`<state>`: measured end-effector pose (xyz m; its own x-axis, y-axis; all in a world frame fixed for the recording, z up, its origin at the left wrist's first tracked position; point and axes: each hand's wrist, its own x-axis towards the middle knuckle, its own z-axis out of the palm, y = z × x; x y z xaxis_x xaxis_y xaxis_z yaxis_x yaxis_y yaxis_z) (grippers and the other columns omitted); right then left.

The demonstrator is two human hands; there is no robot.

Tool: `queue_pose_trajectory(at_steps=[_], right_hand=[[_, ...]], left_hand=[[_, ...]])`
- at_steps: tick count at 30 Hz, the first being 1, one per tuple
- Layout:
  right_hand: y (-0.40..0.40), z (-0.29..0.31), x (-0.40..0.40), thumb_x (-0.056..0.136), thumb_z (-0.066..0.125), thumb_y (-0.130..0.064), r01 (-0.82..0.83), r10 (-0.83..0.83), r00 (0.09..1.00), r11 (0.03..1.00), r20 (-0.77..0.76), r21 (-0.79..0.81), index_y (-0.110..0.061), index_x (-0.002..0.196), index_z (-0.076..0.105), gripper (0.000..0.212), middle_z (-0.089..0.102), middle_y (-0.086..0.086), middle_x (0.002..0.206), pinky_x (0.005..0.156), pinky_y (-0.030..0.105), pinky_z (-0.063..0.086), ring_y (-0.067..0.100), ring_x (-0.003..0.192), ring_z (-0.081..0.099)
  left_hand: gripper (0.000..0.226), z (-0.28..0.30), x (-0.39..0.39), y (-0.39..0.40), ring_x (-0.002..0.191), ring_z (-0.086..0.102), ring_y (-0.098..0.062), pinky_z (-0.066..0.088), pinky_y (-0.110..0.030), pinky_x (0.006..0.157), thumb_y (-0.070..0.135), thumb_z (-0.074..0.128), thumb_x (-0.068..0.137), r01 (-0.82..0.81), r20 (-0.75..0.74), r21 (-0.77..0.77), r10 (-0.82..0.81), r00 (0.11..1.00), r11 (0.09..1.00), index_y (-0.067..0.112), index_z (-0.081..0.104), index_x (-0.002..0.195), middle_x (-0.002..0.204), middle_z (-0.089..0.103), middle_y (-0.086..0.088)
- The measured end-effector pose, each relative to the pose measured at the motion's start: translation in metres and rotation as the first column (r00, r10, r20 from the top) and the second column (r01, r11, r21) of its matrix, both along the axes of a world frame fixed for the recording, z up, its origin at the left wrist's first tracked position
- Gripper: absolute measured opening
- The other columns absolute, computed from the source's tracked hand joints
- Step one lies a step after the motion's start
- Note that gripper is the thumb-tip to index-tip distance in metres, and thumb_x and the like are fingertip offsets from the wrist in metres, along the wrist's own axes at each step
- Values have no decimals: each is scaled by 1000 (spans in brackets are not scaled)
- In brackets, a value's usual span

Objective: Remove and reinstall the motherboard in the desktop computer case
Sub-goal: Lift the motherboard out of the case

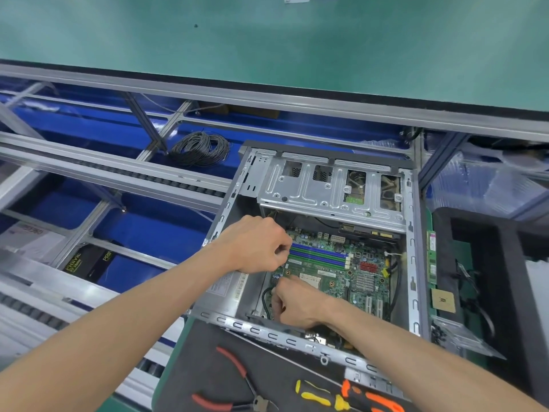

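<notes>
Head view: motherboard (pixel 335 272) lies inside the open case (pixel 414 251). Left hand (pixel 258 245), fingers curled, pinches at the board's left edge; right hand (pixel 294 304) curls at its near-left corner, grip unclear.

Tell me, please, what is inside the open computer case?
Inside the computer case lies the green motherboard with blue memory slots, below a metal drive cage. The left hand and right hand cover the board's near-left part; what they hold cannot be seen.
</notes>
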<state>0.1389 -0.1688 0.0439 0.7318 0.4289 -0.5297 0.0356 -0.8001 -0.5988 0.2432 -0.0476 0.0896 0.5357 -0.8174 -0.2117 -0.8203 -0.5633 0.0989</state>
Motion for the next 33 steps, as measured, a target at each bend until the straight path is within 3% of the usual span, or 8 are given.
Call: queue_pose_trajectory(at_steps=[2, 6, 11, 17, 22, 26, 30, 33], right_hand=[[-5, -2, -2, 83, 65, 0, -17, 17, 1000, 1000, -6, 22, -11, 85, 79, 18, 76, 1, 95, 93, 29, 53, 15, 91, 65], [-9, -6, -3, 86, 71, -3, -45, 44, 998, 999, 46, 27, -12, 95, 79, 15, 75, 3, 104, 95, 29, 52, 17, 98, 63], [-6, -8, -1, 84, 71, 1, -44, 41, 997, 998, 67, 41, -9, 95, 80, 17, 77, 0, 96, 88, 23, 54, 11, 79, 65], [-6, -7, 2, 81, 69, 3, -47, 43, 997, 997, 71, 59, -9, 94, 81, 21, 78, 0, 93, 81, 15, 49, 12, 85, 70], [-6, -5, 2, 81, 72, 0, -85, 78, 993, 993, 88, 77, -12, 92, 81, 18, 78, -3, 88, 85, 18, 49, 3, 71, 58], [-15, 1, 9, 79, 81, -10, 64, -71, 996, 992, 62, 108, -15, 89, 81, 11, 75, -8, 77, 72, 15, 51, 3, 69, 63], [-22, 8, 13, 78, 67, 2, 213, -224, 973, 968, 64, 134, -17, 86, 78, 24, 60, -25, 69, 55, 0, 37, -6, 69, 54], [-24, 13, 14, 79, 52, 9, 310, -320, 947, 931, 22, 193, -17, 83, 74, 34, 70, -8, 76, 61, 12, 51, 8, 71, 66]], left_hand=[[26, 1, 0, 0, 55, 54, -20, 48, -34, 55, 33, 43, 85, -4, -8, 12, 4, 1000, 1000, 20, 51, 64, 61, 57, 4], [24, 1, -2, -1, 54, 54, -17, 43, -30, 53, 34, 44, 85, -2, -20, 14, 2, 1000, 1000, 23, 54, 66, 61, 58, 5], [25, -1, 0, -2, 57, 56, -16, 47, -31, 55, 37, 44, 85, -15, -28, 20, 16, 999, 1000, 24, 57, 68, 63, 59, 7], [26, 0, 1, -2, 59, 57, -19, 49, -33, 57, 36, 45, 85, -34, -49, 27, 35, 998, 999, 22, 54, 65, 63, 60, 5], [26, -1, 0, -1, 57, 56, -18, 48, -31, 56, 38, 44, 84, -35, -49, 25, 36, 998, 999, 22, 53, 65, 63, 60, 5], [25, 1, 0, -2, 59, 56, -19, 48, -33, 58, 39, 44, 82, -42, -54, 44, 44, 998, 998, 23, 55, 66, 64, 60, 5], [24, 3, -1, -3, 64, 58, -21, 48, -34, 61, 40, 42, 77, -50, -71, 67, 54, 996, 997, 26, 60, 72, 70, 63, 5], [18, 4, -1, -3, 65, 57, -18, 38, -32, 57, 37, 44, 76, -59, -89, 54, 64, 994, 997, 31, 61, 77, 69, 61, 7]])
